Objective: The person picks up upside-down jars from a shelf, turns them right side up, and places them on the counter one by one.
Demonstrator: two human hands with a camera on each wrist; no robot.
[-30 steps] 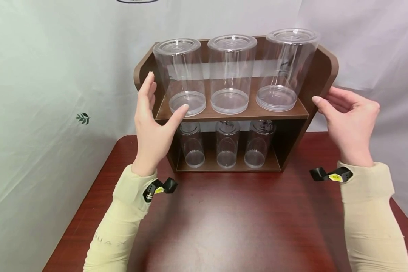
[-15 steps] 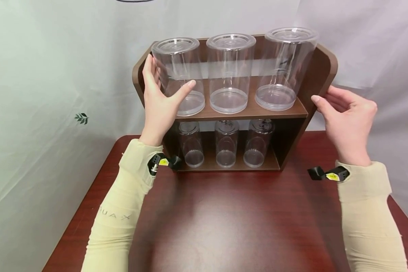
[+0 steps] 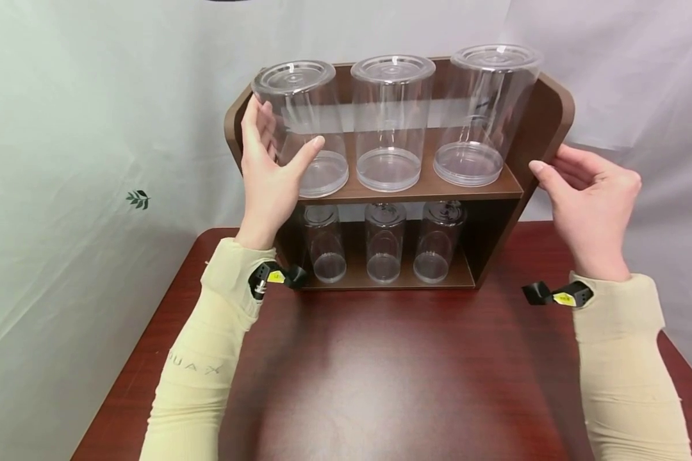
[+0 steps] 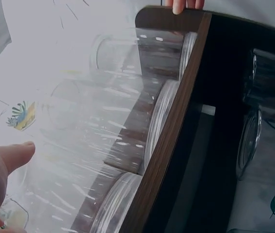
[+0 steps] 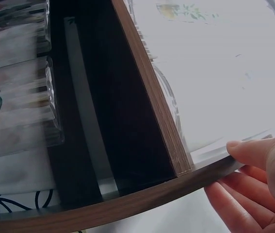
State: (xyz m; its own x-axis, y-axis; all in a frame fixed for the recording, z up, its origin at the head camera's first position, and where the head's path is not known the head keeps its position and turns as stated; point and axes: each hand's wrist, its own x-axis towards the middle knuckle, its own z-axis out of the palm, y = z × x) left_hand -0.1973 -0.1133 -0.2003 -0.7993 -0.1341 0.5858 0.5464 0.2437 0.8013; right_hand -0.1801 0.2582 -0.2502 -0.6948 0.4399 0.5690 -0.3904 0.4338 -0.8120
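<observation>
A brown two-tier shelf point(image 3: 438, 194) stands on the table, with three large clear jars on its upper board. My left hand point(image 3: 268, 176) grips the left large jar point(image 3: 317, 118), fingers along its left side and thumb across its front; the jar leans slightly left. Beside it are the middle large jar point(image 3: 392, 121) and the right large jar point(image 3: 487, 109). My right hand point(image 3: 596, 205) holds the shelf's right side panel point(image 3: 544, 118), thumb at its front edge. In the right wrist view the fingers point(image 5: 234, 204) lie against the panel's outer face.
Three smaller clear jars, left point(image 3: 325, 240), middle point(image 3: 385, 240) and right point(image 3: 436, 243), stand on the lower board. The dark red table point(image 3: 380, 365) extends in front of the shelf. A pale cloth point(image 3: 92, 128) hangs behind and at the sides.
My left hand has moved up and right from beside the left large jar to a grip on it. The jar's top has shifted slightly left. The right hand stays on the side panel.
</observation>
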